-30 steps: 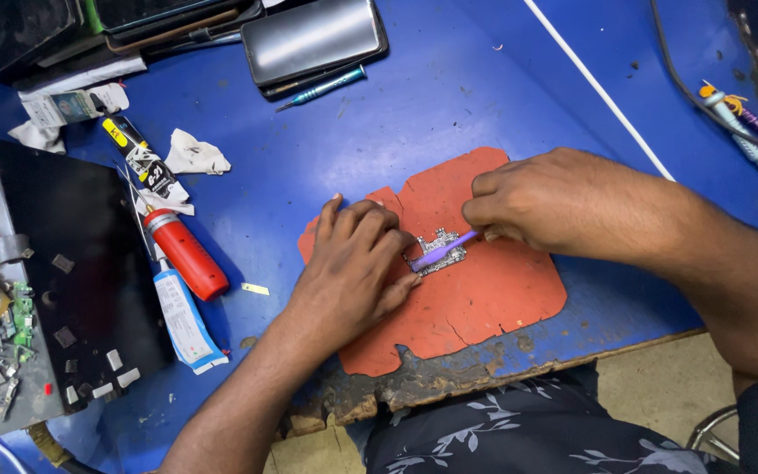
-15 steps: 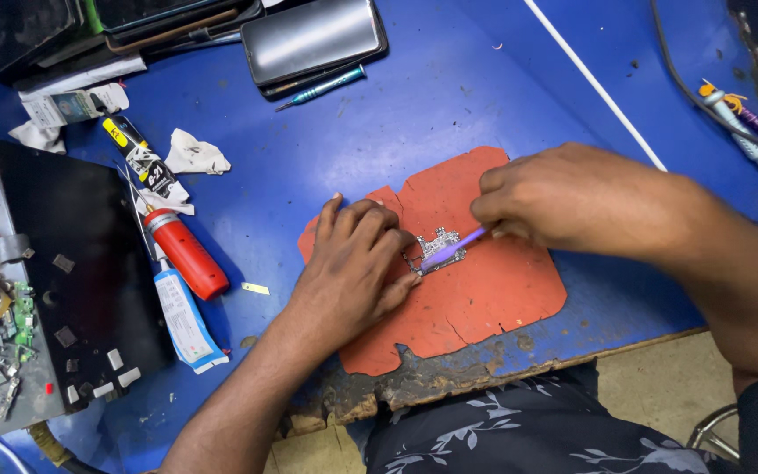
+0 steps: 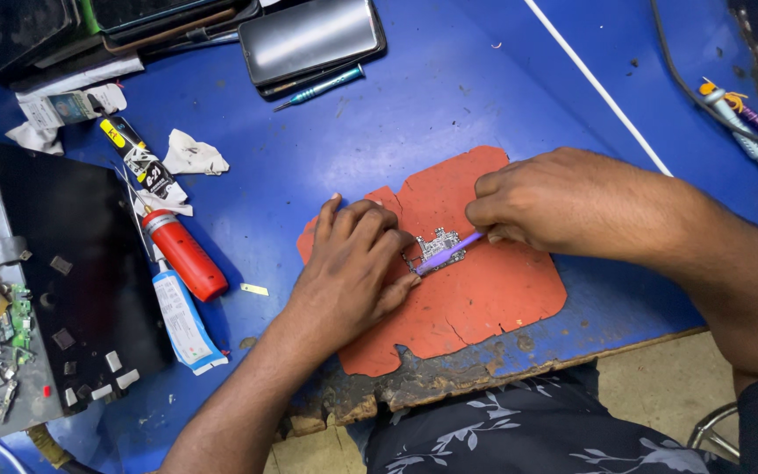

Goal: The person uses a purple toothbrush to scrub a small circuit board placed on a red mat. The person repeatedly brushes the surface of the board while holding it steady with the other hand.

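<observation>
Two hands work a small circuit board (image 3: 436, 244) on an orange mat (image 3: 475, 303).

Left hand (image 3: 353, 263) lies flat, fingers pinning the board; right hand (image 3: 541, 202) pinches a purple tool (image 3: 449, 253), tip on the board.

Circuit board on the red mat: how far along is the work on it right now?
Done: the bare circuit board lies out of any casing on the red mat. In hand: the left hand pins it flat while the right hand works a purple tool against it. Left: nothing looks reassembled; the phone lies apart at the table's far side, the red tube untouched.
</observation>
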